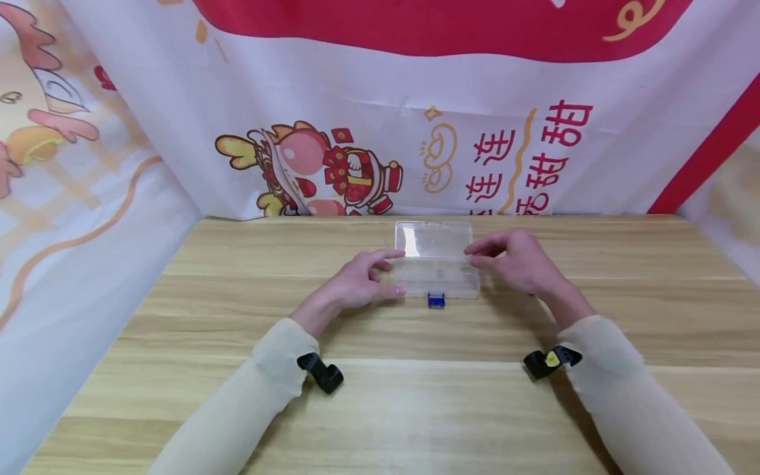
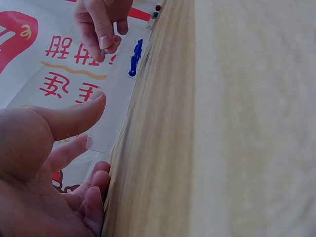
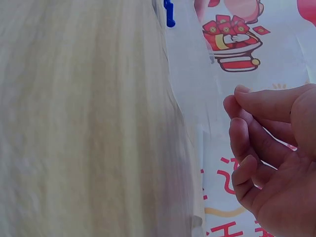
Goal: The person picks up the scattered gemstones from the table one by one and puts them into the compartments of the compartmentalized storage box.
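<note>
A clear plastic box [image 1: 436,284] lies with its lid [image 1: 439,239] folded back, a blue latch [image 1: 436,300] on its front. My left hand [image 1: 371,280] rests at the left end, index finger extended near the hinge and thumb by the front corner. At the right end is my right hand [image 1: 513,260], thumb and index fingertip together. Between them the left wrist view shows what looks like a small grey thing [image 2: 102,52]; the right wrist view does not reveal it. Something small and greyish [image 1: 440,272] shows inside the box.
Small dark red [image 2: 158,8] and dark green [image 2: 154,15] pieces lie on the table beyond the box's right end. The wooden table [image 1: 427,396] meets a printed white cloth [image 1: 356,86] right behind the box.
</note>
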### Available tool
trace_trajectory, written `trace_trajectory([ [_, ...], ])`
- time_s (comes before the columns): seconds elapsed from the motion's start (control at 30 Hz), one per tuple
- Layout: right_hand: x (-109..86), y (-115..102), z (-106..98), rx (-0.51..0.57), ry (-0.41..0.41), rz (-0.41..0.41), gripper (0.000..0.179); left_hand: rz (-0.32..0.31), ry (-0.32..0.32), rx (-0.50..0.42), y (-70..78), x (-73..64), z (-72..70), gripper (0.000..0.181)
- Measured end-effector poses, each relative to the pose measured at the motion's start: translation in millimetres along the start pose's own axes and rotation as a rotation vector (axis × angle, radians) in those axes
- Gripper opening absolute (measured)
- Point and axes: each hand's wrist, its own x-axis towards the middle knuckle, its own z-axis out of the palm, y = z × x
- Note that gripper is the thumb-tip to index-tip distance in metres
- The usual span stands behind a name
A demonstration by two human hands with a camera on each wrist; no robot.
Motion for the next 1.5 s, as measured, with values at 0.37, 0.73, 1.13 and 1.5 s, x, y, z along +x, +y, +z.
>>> trace_trajectory([
  [0.37,1.0,-6.0,8.8,0.041,0.001,-0.011,0.019,0.002,-0.005,0.004,0.9,-0.4,0.4,0.073],
  [0.73,1.2,-18.5,19.4,0.061,-0.015,0.003,0.017,-0.011,0.0,0.01,0.8,-2.0,-0.6,0.072],
  [1.13,3.4,-29.6,32.8,0.056,-0.034,0.022,0.016,-0.019,0.001,0.013,2.2,-1.2,-0.4,0.07],
  [1.5,13.5,-40.4,40.9,0.006,-0.062,0.035,0.017,-0.004,-0.004,0.007,0.6,-0.3,-1.2,0.07],
])
